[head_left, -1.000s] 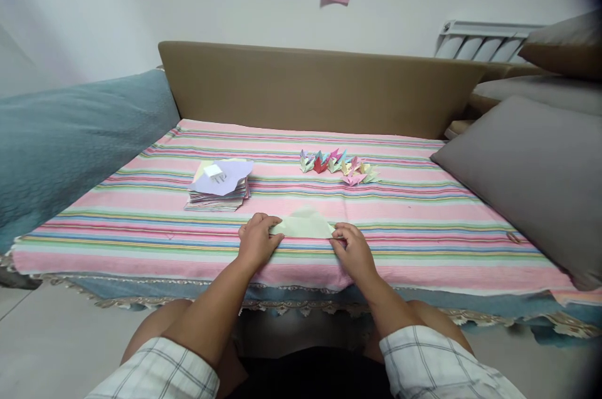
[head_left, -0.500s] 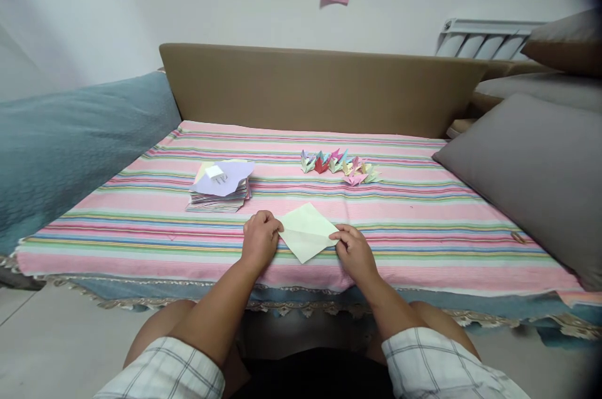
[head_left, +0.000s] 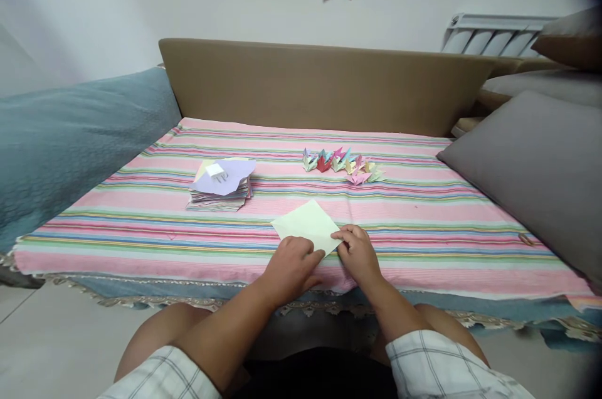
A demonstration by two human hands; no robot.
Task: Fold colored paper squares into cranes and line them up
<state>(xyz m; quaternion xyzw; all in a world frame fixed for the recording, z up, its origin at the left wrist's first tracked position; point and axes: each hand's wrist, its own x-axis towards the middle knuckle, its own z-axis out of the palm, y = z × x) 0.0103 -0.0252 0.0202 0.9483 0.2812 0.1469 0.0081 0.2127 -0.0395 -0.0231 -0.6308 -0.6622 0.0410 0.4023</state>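
Observation:
A pale green square of paper (head_left: pixel 308 221) lies flat and diamond-wise on the striped cloth, a faint crease across it. My right hand (head_left: pixel 359 255) pinches its right corner between thumb and fingers. Over the near corner rests my left hand (head_left: pixel 292 266), its fingers on the paper and its thumb apart, gripping nothing; it hides that corner. Farther back stands a cluster of small folded paper cranes (head_left: pixel 336 162) in several colours. To the left is a stack of coloured paper sheets (head_left: pixel 219 200) with a lilac sheet (head_left: pixel 237 176) on top.
A small white block (head_left: pixel 215 170) sits on the stack. The striped cloth (head_left: pixel 141 223) covers the sofa seat. A brown back panel (head_left: pixel 301 85) closes off the rear, a blue armrest (head_left: pixel 84 129) the left, grey cushions (head_left: pixel 531 167) the right. A small brown object (head_left: pixel 525 239) lies near the cushion.
The green paper, folded over one second ago, has been opened out flat. My left hand has let go of the left corner and moved right to the near corner. My right hand keeps its corner.

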